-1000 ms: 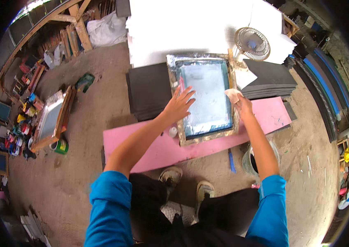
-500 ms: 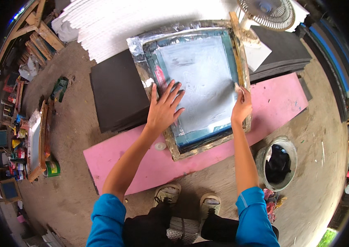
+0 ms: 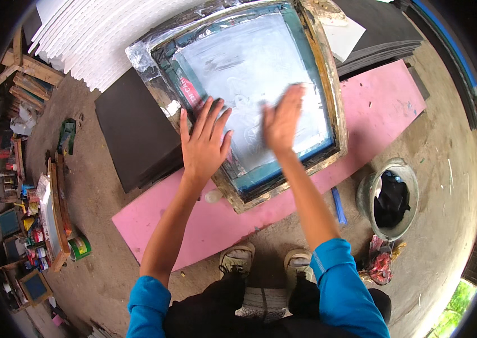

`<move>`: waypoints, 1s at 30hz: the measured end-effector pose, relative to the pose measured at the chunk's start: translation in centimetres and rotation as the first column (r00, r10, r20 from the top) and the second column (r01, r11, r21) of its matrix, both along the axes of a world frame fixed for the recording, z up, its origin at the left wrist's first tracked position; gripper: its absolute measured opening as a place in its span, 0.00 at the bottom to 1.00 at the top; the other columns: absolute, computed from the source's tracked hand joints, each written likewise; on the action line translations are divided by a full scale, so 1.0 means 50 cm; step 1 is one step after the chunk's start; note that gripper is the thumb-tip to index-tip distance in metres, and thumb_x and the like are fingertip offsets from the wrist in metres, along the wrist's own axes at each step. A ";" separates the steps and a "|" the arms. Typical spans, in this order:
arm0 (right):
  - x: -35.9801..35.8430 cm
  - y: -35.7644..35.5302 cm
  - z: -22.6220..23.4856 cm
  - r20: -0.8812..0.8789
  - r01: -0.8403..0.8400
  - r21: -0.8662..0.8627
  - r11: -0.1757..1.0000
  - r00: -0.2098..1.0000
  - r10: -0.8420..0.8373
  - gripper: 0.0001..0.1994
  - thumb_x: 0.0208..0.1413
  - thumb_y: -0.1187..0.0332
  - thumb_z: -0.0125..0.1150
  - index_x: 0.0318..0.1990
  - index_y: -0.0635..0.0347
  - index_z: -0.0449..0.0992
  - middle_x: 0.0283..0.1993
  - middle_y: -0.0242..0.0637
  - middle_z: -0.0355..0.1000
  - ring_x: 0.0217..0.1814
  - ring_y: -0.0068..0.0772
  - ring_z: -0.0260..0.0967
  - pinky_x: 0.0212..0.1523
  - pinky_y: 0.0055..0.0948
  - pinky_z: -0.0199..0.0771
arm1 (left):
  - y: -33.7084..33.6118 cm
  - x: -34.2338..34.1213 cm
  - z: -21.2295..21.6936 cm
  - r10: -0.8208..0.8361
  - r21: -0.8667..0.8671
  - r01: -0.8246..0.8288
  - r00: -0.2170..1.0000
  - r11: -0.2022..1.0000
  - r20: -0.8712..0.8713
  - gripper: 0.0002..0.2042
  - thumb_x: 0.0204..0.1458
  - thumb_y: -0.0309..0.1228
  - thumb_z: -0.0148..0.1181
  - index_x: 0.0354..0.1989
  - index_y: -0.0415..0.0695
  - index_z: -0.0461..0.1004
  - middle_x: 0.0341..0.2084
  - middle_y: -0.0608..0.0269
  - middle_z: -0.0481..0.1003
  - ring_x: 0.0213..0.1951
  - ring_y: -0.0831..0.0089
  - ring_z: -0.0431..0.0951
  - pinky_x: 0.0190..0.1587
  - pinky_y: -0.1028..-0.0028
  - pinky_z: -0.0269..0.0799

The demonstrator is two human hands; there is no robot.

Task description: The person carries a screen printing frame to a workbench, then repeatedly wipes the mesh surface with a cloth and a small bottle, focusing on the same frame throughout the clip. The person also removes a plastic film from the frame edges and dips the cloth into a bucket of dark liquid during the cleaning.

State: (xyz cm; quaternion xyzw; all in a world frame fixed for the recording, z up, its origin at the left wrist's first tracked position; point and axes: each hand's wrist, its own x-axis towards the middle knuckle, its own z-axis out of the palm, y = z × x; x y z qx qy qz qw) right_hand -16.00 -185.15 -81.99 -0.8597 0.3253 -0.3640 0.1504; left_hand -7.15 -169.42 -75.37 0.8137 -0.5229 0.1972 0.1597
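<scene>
A silk-screen frame (image 3: 333, 101) with a worn wooden border lies tilted in front of me. Its pale mesh (image 3: 249, 62) has a teal margin and is smeared with white, with faint outlines in it. My left hand (image 3: 203, 147) rests flat with fingers spread over the frame's left edge and the mesh beside it. Over the mesh's lower middle is my right hand (image 3: 284, 121), blurred by motion, its fingers stretched forward and its thumb apart. Whether anything lies under that palm I cannot make out.
The frame lies over dark sheets (image 3: 137, 129) and a pink board (image 3: 379, 112). White corrugated sheets (image 3: 89, 39) are stacked at the far left. A bucket with dark cloth (image 3: 390, 203) and a blue strip (image 3: 338, 205) are on the floor at right. Frames and cans (image 3: 79, 248) stand left.
My right hand has left the frame's right edge, where it pinched a small pale wad, and moved left onto the mesh. My left hand stays at the left edge. The view has shifted.
</scene>
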 end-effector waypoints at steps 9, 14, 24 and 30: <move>0.008 -0.011 0.007 -0.021 -0.052 -0.029 0.998 0.998 0.052 0.37 0.58 0.56 0.46 0.64 0.77 0.40 0.68 0.64 0.34 0.72 0.58 0.31 0.69 0.48 0.34 | -0.002 0.000 -0.001 0.033 -0.068 -0.032 0.999 0.997 0.004 0.16 0.47 0.27 0.51 0.47 0.50 0.71 0.52 0.71 0.69 0.60 0.72 0.62 0.65 0.51 0.36; -0.004 0.005 -0.022 -0.291 -0.642 -0.019 0.766 0.737 0.611 0.39 0.55 0.57 0.52 0.64 0.75 0.42 0.68 0.60 0.39 0.72 0.54 0.34 0.69 0.47 0.34 | -0.004 0.000 -0.003 0.052 -0.069 -0.050 0.998 0.996 0.021 0.16 0.46 0.26 0.51 0.46 0.50 0.72 0.51 0.71 0.70 0.59 0.72 0.64 0.65 0.52 0.36; -0.047 0.008 -0.038 -0.247 -0.637 0.002 0.771 0.747 0.618 0.39 0.54 0.55 0.52 0.66 0.67 0.41 0.70 0.48 0.40 0.73 0.41 0.38 0.68 0.44 0.42 | -0.007 -0.004 -0.002 0.027 -0.093 -0.025 0.999 0.995 0.019 0.16 0.43 0.22 0.51 0.41 0.52 0.74 0.46 0.74 0.73 0.55 0.74 0.67 0.65 0.55 0.38; -0.068 -0.061 -0.019 -0.092 -0.054 0.014 0.998 0.994 0.055 0.39 0.55 0.58 0.52 0.66 0.69 0.39 0.71 0.50 0.37 0.73 0.42 0.35 0.69 0.49 0.37 | -0.005 -0.005 -0.004 0.000 -0.104 0.003 1.000 0.995 0.027 0.15 0.43 0.21 0.51 0.39 0.52 0.74 0.44 0.74 0.74 0.53 0.75 0.69 0.65 0.57 0.39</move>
